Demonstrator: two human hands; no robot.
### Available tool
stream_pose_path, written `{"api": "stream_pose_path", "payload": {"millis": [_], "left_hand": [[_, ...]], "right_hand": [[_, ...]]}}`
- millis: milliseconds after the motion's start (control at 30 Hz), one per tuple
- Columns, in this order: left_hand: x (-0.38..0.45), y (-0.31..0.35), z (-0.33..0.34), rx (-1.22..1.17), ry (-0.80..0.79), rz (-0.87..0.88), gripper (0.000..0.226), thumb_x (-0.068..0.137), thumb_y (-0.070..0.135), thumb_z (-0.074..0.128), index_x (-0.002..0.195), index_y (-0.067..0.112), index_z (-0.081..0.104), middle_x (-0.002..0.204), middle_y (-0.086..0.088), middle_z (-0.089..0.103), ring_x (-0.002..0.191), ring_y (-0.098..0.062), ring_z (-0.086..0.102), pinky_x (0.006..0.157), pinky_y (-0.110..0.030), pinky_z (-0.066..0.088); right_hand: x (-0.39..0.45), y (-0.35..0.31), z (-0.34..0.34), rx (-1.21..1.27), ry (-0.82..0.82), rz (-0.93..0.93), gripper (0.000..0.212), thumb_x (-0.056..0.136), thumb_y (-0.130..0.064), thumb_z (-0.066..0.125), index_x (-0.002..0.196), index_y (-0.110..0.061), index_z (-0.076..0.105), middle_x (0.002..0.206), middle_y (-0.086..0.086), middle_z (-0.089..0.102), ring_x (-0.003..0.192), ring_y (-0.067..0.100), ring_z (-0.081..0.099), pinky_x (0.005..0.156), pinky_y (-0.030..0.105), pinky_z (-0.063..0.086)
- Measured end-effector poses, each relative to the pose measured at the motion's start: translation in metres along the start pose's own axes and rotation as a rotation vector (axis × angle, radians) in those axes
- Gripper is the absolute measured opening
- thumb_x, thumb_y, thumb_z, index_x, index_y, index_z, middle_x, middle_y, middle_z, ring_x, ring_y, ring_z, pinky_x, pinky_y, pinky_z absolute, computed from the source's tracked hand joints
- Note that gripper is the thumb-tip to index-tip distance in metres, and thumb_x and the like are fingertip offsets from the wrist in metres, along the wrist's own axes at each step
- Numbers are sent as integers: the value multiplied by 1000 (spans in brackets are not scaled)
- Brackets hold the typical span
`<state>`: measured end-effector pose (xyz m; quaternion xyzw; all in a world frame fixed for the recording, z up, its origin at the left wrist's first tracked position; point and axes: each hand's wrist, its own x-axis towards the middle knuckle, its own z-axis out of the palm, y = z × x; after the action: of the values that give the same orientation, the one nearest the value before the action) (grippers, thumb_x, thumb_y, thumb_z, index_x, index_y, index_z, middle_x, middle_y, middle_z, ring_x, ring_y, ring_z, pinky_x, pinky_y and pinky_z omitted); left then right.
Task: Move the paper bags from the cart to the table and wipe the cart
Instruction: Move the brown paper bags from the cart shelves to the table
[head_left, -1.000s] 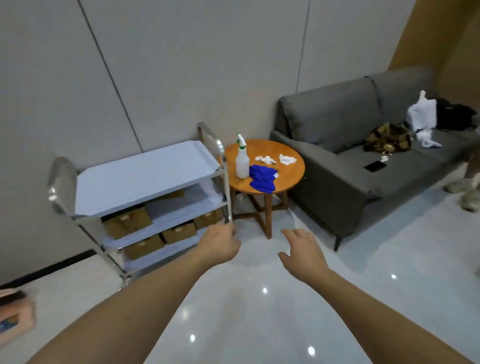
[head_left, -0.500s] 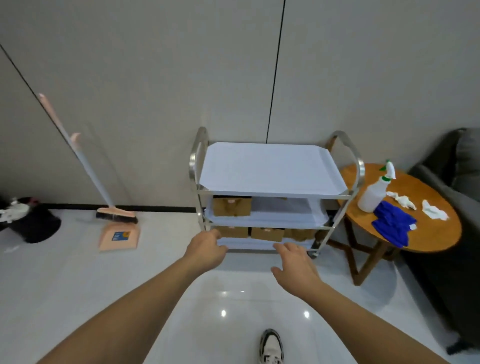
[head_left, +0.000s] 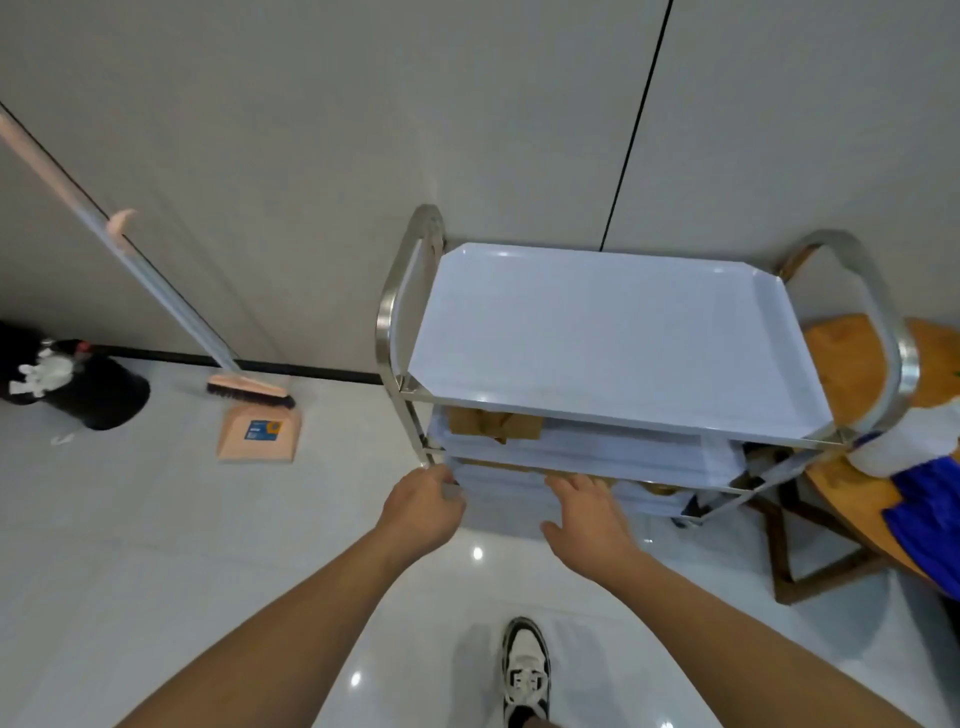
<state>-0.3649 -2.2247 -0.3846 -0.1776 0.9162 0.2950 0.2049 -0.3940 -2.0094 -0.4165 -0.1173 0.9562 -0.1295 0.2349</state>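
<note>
**Hands at the cart's lower shelves**

I had both arms stretched out toward the cart (head_left: 613, 332), which stood against the wall with its white top tray bare. My left hand (head_left: 423, 506) sat by the front left post, fingers curled loosely; I could not tell whether they gripped the frame or merely touched it. My right hand (head_left: 587, 512) reached in front of the lowest shelf with fingers relaxed and slightly spread, holding nothing. Brown paper bags (head_left: 493, 423) lay on the middle shelf at its left end, and more brown showed on the bottom shelf past my right hand. The round wooden table (head_left: 841, 358) stood just beside the cart on the right, carrying a spray bottle (head_left: 904, 447) and a blue cloth (head_left: 930, 519). A broom (head_left: 249, 387) and dustpan (head_left: 260, 434) leaned at the wall to the left, near a black bin (head_left: 98, 395). One shoe (head_left: 524, 670) showed below.
</note>
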Motion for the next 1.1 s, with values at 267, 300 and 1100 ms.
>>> {"api": "stream_pose_path", "payload": {"millis": [267,300,1100], "left_hand": [[97,40,69,55,-112,101,42,98,34,57,138,19,55,140,-5,54,124,-25,53,102,-32,43],[110,44,80,60,-119,120,43,98,34,57,138,19,55,142,-4,53,126,-25,52,104,-32,42],[362,7,302,305,251,830,34,102,25,48,132,18,61,132,-1,56,121,-22,45,103,-31,41]], "right_hand": [[82,63,32,91,-36,139,60,98,-36,56,151,-18,37,149,9,44,137,30,37,111,39,37],[92,72,39,101,-29,160,60,98,-36,56,151,-18,37,148,10,44,135,31,38,111,40,36],[340,200,158,-150,727,73,51,93,-32,62,141,-21,47,143,12,47,126,35,46,99,43,44]]}}
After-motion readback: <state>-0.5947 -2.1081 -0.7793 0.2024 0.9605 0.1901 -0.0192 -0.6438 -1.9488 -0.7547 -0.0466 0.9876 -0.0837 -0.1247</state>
